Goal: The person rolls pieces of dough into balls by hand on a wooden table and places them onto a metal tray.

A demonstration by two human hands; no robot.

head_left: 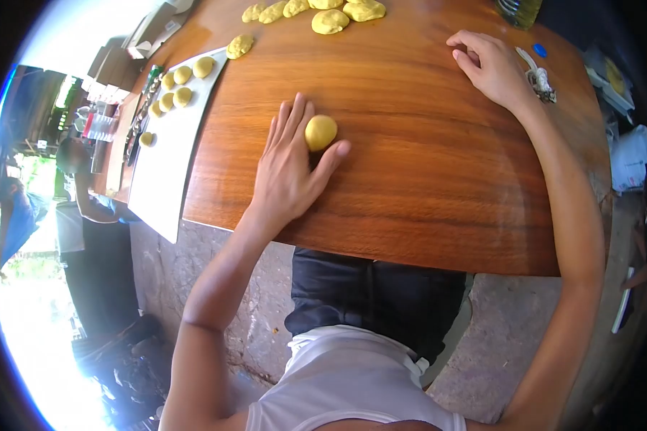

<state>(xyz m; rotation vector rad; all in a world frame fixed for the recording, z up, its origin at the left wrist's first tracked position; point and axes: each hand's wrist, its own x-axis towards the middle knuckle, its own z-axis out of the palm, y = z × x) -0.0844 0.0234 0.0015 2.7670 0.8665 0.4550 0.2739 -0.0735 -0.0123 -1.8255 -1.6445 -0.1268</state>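
Observation:
A smooth yellow dough ball (321, 133) rests on the wooden table, in the gap between the thumb and fingers of my left hand (286, 169). That hand lies palm down with fingers stretched out, beside the ball and not closed around it. My right hand (492, 66) lies on the right part of the table, its fingers loosely bent and thumb apart, with nothing visible in it. Several small dough balls (182, 75) sit on a white board (167, 172) to the left. Rougher yellow dough pieces (330, 21) lie along the far side, one (239, 47) by the board's corner.
The table (410, 194) has its near edge against my lap. A bundle of white string (538, 77) and a blue cap (540, 50) lie beyond my right hand. A bottle of yellow liquid (519, 11) stands at the far right. Another person (86, 187) is at the left.

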